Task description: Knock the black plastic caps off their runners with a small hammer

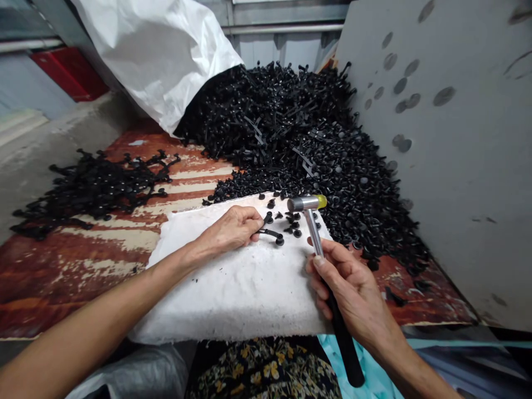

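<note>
Black plastic piece [272, 234], a short stem with a round button end, lies flat on the white pad [233, 288], near its far edge. Left hand [233, 227] closed over the stem's near end, fingertips pinching it down; button end sticks out to the right, clear of my fingers, probably so they stay out of the hammer's way. Right hand [353, 293] wrapped around the hammer [315, 233], gripping where the metal shaft meets the black handle, thumb along the shaft. Choked up like this, I judge, for short, controlled taps rather than force. Head hovers just above and right of the button end, not touching it, yellow face [321, 201] turned away from me. Loose buttons [293, 224] scattered on the pad beneath the head. Pad looks soft and fibrous, likely there to cushion and to stop small parts rolling. Big heap [299, 127] of the same black parts sits just beyond the pad, within reach, spilling from a white sack [158, 55] and banked against a grey board [449, 166] on the right. Smaller heap [91, 188] of branched black stems lies well apart on the left, on the worn red tabletop [75, 266], seemingly kept separate.
</note>
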Motion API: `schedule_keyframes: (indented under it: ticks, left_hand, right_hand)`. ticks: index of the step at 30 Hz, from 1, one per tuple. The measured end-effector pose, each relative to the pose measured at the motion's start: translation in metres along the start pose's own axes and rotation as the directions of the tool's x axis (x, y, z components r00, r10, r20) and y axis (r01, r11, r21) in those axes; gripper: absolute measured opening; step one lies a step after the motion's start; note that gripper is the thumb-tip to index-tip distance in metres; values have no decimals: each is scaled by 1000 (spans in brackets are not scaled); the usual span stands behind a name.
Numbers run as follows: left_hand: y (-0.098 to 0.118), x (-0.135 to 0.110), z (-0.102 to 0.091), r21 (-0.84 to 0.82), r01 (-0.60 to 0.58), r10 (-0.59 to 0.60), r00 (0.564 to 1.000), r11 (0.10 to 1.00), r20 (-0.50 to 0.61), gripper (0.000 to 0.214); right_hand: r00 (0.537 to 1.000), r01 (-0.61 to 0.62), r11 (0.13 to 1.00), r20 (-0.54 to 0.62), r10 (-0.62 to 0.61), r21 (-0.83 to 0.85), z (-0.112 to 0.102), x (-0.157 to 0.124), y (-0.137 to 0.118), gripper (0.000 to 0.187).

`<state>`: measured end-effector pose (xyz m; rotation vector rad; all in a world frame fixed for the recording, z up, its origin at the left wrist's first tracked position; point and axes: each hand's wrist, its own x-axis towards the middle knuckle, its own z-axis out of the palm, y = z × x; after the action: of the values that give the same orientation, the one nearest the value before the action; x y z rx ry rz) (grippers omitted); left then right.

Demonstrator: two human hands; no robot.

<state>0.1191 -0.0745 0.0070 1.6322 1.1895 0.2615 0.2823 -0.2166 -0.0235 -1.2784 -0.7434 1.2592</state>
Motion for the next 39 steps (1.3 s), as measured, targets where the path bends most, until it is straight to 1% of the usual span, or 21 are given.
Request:
schedule_keyframes:
  ticks: [6,10,13,15,17,19,20,21,22,23,25,26,28,30,31,32,34,35,36,37,39]
  left_hand:
    - [-4,2,-1,46,-28,28,1000,999,2,12]
    - [-7,3,-1,150,-123,125,992,981,2,13]
    - [-5,3,-2,236,-178,183,983,955,0,16]
    - [-1,3,-3,285,-173,180,984,943,1,19]
    - [1,3,-4,313,-159,158,987,936,29,21]
    - [1,3,-5,308,-147,134,989,940,64,23]
    - [1,3,-5,293,-139,121,989,946,79,24]
    - [1,3,-6,275,-130,109,990,953,87,24]
    - [1,4,-6,259,-121,101,991,958,89,25]
    - [2,4,-7,249,-115,96,992,962,85,25]
    - [5,4,-9,243,-106,87,992,964,89,26]
    - [7,4,-9,245,-94,74,993,965,90,27]
    - [11,4,-11,249,-57,35,995,967,91,28]
    - [13,4,-11,246,-30,8,996,969,93,28]
    - [13,4,-11,238,-30,8,996,971,93,27]
    - [12,4,-10,228,-36,16,996,973,93,27]
    - [9,5,-9,213,-43,25,996,976,88,26]
    - [7,6,-9,208,-41,24,996,977,82,26]
    - [5,6,-9,207,-41,25,997,978,78,26]
    - [4,7,-9,208,-47,31,996,977,80,26]
    - [1,8,-10,214,-83,62,993,973,103,26]
  right_hand:
    - [1000,1,1000,6,-1,-6,-1,0,1,38]
    - [1000,-6,1000,5,6,-6,-1,0,1,38]
    - [1000,-6,1000,12,6,-21,-1,0,1,40]
    - [1000,-1,999,30,2,-43,-2,-2,0,39]
    - [998,-2,997,56,6,-82,-4,-3,-1,38]
    - [998,37,979,66,-24,-199,-7,-4,-3,41]
    - [995,91,951,61,-76,-296,-9,-2,-5,42]
    - [986,166,897,66,-152,-410,-11,0,-7,44]
    - [965,255,815,89,-246,-521,-13,3,-9,44]
    - [932,345,714,133,-337,-610,-15,6,-11,45]
    - [847,494,510,259,-464,-704,-18,14,-16,48]
    - [807,547,428,318,-498,-719,-19,17,-18,51]
    - [746,608,314,389,-541,-729,-18,22,-22,56]
    - [707,625,249,401,-582,-740,-17,23,-24,60]
    - [700,620,221,402,-591,-753,-17,24,-24,61]
    - [702,609,194,410,-582,-769,-16,24,-24,61]
    - [728,586,144,440,-526,-797,-15,23,-24,60]
    - [738,581,130,453,-500,-804,-15,23,-25,59]
    - [735,586,127,460,-498,-800,-14,22,-25,59]
    - [717,599,134,455,-528,-789,-13,21,-26,59]
    - [655,629,151,416,-630,-763,-12,19,-28,61]
